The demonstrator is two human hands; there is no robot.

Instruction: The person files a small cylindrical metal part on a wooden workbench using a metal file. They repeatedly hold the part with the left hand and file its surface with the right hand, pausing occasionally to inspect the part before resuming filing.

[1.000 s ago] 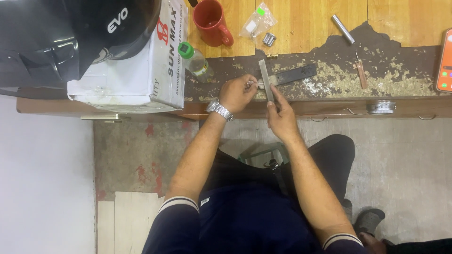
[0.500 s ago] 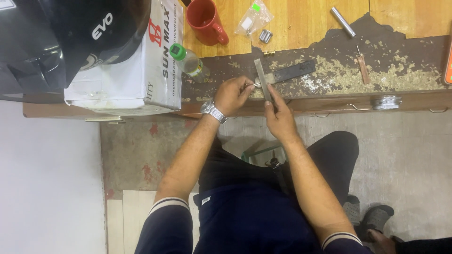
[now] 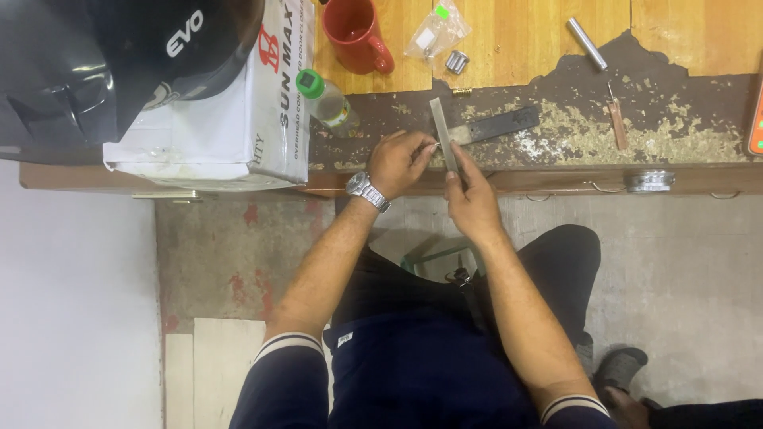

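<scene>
Right hand [image 3: 474, 199] grips a flat metal file [image 3: 442, 135], held upright over the desk [image 3: 509, 48] edge; left hand [image 3: 400, 163] pinches a tiny part (too small to identify) against it.

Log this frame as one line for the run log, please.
left hand: pinches small part against file | right hand: grips flat metal file | worn wooden bench | nearby: red mug, green-capped bottle
</scene>
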